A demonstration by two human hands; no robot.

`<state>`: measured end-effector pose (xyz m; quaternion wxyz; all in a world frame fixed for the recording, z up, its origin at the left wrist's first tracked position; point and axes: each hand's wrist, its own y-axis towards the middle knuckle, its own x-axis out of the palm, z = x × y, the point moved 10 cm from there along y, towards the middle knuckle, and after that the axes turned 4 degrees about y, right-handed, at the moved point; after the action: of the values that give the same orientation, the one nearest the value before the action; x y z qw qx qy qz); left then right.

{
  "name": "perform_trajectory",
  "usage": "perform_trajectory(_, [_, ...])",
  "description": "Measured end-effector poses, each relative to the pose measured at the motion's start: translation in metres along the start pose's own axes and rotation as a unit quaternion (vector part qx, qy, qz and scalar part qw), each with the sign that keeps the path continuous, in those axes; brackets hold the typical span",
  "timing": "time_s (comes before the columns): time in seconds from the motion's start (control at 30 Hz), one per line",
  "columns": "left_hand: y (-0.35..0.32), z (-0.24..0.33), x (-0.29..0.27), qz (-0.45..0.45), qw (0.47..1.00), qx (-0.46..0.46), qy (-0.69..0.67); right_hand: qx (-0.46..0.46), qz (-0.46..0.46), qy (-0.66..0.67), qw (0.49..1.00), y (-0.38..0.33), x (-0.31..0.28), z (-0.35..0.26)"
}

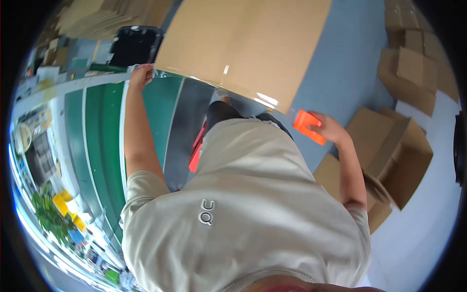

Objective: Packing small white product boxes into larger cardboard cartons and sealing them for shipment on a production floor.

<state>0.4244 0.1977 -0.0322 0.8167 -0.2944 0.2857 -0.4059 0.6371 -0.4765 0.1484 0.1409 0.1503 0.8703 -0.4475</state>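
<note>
A large brown cardboard box (248,44) lies in front of me, with its near edge toward my body. Shiny clear packing tape (194,79) runs along that edge, catching bright reflections. At the box's near left corner, my left hand (141,76) has its fingers pinched closed on a crumpled end of the tape. My right hand (327,127) is wrapped around an orange tape dispenser (308,127), just off the near right corner. The fingers' far side is partly hidden by the dispenser.
Green-topped benching (109,146) with white edging runs along my left. Behind it stands a black crate (135,46). Open cardboard cartons (389,151) lie to my right, with more boxes (413,73) beyond. Stacked flat cardboard (104,19) is at far left. A red object (196,151) is by my legs.
</note>
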Motion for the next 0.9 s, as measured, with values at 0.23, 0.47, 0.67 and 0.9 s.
perform_trajectory(0.23, [-0.036,0.039,0.028,0.14,0.973,-0.019,0.18,0.142,0.031,-0.131,0.981,0.044,0.021,-0.014])
perform_trajectory(0.47, [-0.081,0.131,0.082,0.0,0.89,0.116,0.441,0.216,0.031,-0.175,0.96,0.046,0.027,-0.042])
perform_trajectory(0.67, [-0.088,0.118,0.089,-0.127,0.865,0.086,0.478,0.225,0.035,-0.235,0.945,0.092,0.078,0.096])
perform_trajectory(0.9, [-0.085,0.134,0.083,-0.087,0.795,0.214,0.561,0.162,0.078,-0.173,0.968,0.024,0.031,-0.026])
